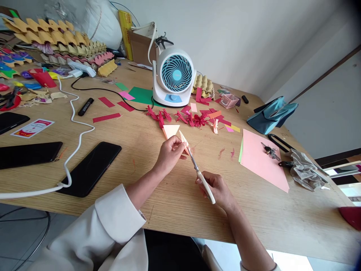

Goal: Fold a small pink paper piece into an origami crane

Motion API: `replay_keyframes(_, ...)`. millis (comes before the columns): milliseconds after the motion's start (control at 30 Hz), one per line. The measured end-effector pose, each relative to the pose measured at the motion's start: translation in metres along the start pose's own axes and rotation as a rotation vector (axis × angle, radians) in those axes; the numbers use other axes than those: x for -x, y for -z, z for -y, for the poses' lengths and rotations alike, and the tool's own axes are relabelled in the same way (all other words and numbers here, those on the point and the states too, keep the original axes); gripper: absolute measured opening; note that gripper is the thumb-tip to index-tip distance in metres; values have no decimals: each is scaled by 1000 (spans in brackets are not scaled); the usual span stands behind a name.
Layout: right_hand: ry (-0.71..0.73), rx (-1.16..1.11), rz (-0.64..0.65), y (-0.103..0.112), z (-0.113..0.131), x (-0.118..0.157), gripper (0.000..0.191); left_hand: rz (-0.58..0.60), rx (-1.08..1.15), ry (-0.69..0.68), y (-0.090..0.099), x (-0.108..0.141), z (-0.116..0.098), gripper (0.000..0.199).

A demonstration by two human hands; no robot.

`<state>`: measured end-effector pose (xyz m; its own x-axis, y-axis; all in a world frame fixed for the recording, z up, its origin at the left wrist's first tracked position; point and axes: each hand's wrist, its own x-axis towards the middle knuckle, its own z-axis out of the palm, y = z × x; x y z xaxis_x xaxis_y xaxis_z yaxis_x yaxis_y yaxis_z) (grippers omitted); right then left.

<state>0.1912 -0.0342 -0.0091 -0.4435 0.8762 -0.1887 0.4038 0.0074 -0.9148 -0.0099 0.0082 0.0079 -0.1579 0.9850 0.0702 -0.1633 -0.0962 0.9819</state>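
Observation:
My left hand (171, 153) pinches a small folded piece of pale peach paper (183, 138) over the middle of the table. White-handled scissors (204, 184) are in my right hand (218, 188), with their blades up against that paper. Whether the blades are fully closed is hard to see. Just beyond my left fingers lies a cream paper piece (171, 131) with an orange edge. Behind it runs a row of crumpled, cut red paper pieces (190, 118), with a peach one (216, 127) at its right end.
A white fan (177, 77) stands at the back. Phones (91, 169) and a white cable (80, 139) lie to the left. Pink sheets (262, 158) with keys (270, 151) on them and a teal bag (267, 114) are at right. Egg trays (56, 37) are stacked back left.

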Motion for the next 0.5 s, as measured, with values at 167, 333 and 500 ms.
replay_keyframes(167, 12, 34, -14, 0, -1, -1, 35, -9, 10, -6, 2, -2, 3, 24)
replay_keyframes(333, 2, 72, 0, 2, 4, 1, 36, -100, 39, 16, 4, -6, 0, 26)
replay_keyframes(500, 2, 153, 39, 7, 9, 2, 34, -154, 93, 38, 7, -10, -3, 27)
